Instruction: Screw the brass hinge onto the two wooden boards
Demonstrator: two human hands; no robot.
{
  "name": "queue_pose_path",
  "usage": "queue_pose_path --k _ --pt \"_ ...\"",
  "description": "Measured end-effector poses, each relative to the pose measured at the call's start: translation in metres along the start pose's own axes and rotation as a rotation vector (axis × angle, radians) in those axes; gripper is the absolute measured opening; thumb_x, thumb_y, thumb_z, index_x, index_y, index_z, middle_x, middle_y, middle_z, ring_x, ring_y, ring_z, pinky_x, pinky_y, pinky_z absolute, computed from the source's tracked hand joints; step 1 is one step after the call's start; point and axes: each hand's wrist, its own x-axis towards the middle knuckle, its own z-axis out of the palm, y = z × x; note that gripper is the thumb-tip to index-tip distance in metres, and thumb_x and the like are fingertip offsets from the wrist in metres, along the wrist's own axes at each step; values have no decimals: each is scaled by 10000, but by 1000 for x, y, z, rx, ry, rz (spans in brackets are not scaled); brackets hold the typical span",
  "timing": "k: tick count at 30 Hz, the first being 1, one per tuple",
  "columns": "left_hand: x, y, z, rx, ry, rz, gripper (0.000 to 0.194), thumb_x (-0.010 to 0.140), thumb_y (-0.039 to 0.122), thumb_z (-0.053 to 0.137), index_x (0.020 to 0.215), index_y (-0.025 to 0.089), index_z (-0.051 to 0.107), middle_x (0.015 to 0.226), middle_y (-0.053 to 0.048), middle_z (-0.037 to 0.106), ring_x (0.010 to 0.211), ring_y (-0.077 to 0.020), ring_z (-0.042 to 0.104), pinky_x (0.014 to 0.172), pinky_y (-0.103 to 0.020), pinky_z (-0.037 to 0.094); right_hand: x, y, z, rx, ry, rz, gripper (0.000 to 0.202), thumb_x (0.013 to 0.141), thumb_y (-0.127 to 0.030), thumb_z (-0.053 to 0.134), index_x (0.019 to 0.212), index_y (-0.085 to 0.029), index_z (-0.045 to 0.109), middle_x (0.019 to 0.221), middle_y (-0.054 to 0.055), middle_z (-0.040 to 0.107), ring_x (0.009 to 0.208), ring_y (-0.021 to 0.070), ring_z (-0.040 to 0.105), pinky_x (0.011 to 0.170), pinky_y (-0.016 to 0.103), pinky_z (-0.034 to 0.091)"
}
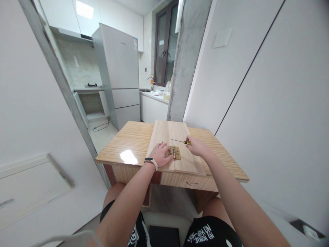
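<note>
A small brass butt hinge [175,152] lies flat across the seam between two pale, unfinished wooden boards [168,135] that sit side by side on a glossy wood-grain table [131,140], near the boards' front half. The left hand [161,154], with a white band on its wrist, rests palm down on the left board, its fingers spread and lying against the left leaf of the hinge, pressing rather than gripping anything. The right hand [196,146] is just to the right of the hinge, over the right board, with its fingers curled shut around the yellow-and-black handle of a thin screwdriver [180,141]; the slim metal shaft points left and slightly away, its tip hanging above the boards a little beyond the hinge, whether touching the wood cannot be told. The table's front edge carries a shallow drawer with a dark handle [192,184], and the person's knees in black printed shorts [205,235] sit below it. Behind the table rise a grey concrete pillar [186,58], a silver refrigerator [119,75] and a white kitchen counter with a sink [154,94].
</note>
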Motion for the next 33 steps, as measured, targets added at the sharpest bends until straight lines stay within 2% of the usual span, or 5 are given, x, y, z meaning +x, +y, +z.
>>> queue_pose_path --k 9,16,19,26,33 --pt "0 1 2 10 7 -22 558 928 642 514 1257 203 619 1310 -109 617 1275 -315 480 1125 -475 370 -55 28 51 302 226 87 144 899 -265 584 1038 -230 590 975 56 706 898 219 646 781 315 431" --pt "0 -1 6 33 13 -50 671 896 699 508 1290 164 596 1393 -154 561 1341 -329 434 1163 -468 331 -80 44 67 485 355 88 203 878 -309 550 1040 -219 632 1081 93 667 1018 238 632 917 391 488" --pt "-1 -1 6 20 10 -49 710 873 726 523 1317 174 580 1413 -153 549 1355 -333 423 1162 -472 334 -82 45 64 593 415 139 262 872 -397 587 1051 -217 654 1040 94 681 968 246 653 890 420 515" --pt "0 0 5 27 25 -21 728 851 729 557 1336 187 568 1405 -146 551 1351 -333 434 1156 -476 340 -75 30 56 1015 726 163 507 766 -564 764 1070 -195 595 941 78 700 807 210 675 764 365 548" --pt "-1 0 2 13 15 -19 723 827 734 587 1323 209 573 1384 -134 566 1314 -340 460 1136 -495 354 -58 17 65 974 805 158 487 803 -559 723 1084 -185 588 950 85 691 844 211 673 792 358 537"
